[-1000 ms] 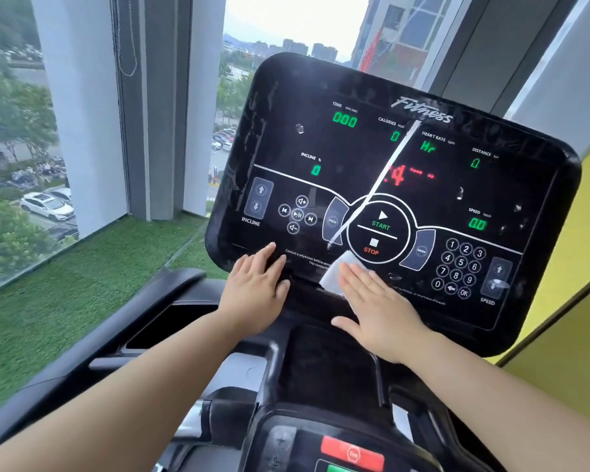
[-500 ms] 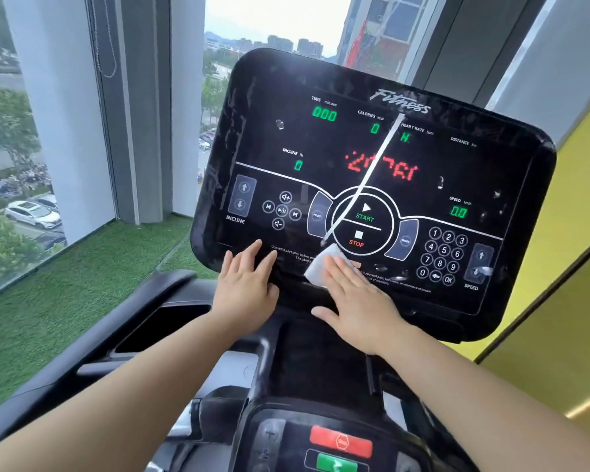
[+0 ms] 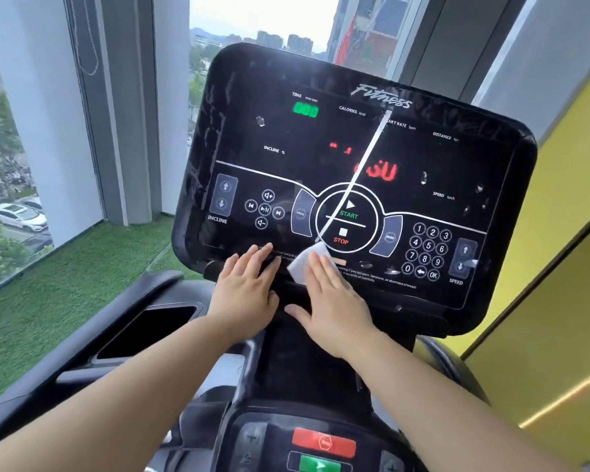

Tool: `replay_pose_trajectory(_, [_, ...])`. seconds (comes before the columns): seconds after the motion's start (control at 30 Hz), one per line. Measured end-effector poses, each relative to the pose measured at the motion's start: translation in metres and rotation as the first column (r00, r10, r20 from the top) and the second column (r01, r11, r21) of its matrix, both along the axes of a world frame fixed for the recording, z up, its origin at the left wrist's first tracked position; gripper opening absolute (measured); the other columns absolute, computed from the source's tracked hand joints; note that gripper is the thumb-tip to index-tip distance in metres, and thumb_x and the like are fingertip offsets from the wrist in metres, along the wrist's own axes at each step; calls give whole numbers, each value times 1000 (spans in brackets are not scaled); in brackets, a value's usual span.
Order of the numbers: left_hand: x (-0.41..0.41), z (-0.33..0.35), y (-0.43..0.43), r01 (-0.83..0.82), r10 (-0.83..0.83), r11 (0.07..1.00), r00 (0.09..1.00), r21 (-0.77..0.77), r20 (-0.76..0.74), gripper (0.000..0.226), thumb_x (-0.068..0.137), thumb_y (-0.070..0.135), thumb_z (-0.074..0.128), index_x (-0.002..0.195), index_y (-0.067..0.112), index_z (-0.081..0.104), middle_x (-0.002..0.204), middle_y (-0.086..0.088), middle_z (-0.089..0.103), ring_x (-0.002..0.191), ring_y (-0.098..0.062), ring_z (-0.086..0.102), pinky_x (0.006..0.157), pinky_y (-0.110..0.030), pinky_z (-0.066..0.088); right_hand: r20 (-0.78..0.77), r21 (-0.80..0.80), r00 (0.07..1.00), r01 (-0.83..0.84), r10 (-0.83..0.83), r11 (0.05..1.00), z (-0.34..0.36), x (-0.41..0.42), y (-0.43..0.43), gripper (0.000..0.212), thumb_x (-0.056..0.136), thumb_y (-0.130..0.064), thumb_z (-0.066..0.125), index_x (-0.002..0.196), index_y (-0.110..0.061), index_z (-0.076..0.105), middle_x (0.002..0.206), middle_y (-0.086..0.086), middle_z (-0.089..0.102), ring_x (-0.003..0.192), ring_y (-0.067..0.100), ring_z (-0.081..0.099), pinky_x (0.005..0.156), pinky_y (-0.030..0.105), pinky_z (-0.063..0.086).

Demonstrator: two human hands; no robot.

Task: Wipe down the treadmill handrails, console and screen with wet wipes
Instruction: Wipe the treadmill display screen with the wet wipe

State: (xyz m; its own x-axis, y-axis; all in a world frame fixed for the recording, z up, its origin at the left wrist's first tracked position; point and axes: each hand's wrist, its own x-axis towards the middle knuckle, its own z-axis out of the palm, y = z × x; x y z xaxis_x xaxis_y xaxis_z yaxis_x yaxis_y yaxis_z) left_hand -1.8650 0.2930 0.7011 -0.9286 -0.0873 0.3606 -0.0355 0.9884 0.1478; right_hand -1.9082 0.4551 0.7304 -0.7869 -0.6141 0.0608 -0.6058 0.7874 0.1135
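Single head cam, wide-angle, faces fwd/down onto treadmill console (image 3: 321, 137), close up.

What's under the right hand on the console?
A white wet wipe, pressed against the console by the right hand; only its upper corner shows past the fingertips, the rest is covered.

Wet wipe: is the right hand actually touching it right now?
Touching. The head view shows the right hand laid flat over the wet wipe, straight fingers pressing it against the console, no gap visible.
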Motion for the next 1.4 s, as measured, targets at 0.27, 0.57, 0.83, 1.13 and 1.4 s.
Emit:
replay_pose_trajectory(0.27, [2,-1,2,-6,11,997,998,-79,63,63,69,35,33,115,11,68,128,-16,59,114,-35,59,90,-52,47,5,4,968,249,-250,968,3,7,33,87,93,-64,18,150,-4,-9,157,11,-19,144,20,-20,116,30,-7])
replay_pose_trajectory(0.57, [2,8,7,6,-8,1000,998,28,55,76,76,40,15,146,17,33,157,-9,18,144,-30,16,115,-46,12,45,-90,999,30,-26,995,-5,-1,-8,78,96,-59,19,151,-11,-7,157,0,-21,142,11,-24,119,32,-1])
replay_pose_trajectory(0.83, [1,13,17,-33,30,999,997,42,71,64,89,27,42,150,22,20,156,-5,12,145,-26,6,116,-45,1,59,-20,958,282,-281,959,1,0,51,79,95,-61,12,150,-9,-11,156,6,-23,144,15,-20,118,32,-9])
replay_pose_trajectory(1.13, [-8,11,35,184,-184,983,983,7,17,63,72,31,29,119,9,65,124,-15,60,115,-40,56,93,-48,46,96,-90,984,158,-149,983,-5,-2,28,73,97,-57,13,151,-14,-10,157,1,-21,143,12,-22,118,32,-11])
replay_pose_trajectory(1.4, [-9,11,39,110,-108,994,991,-18,79,61,94,29,33,151,24,13,158,5,4,145,-21,0,116,-33,6,85,-76,902,428,-422,900,0,-8,75,76,96,-59,9,150,-9,-10,157,6,-19,145,15,-17,118,33,-9])
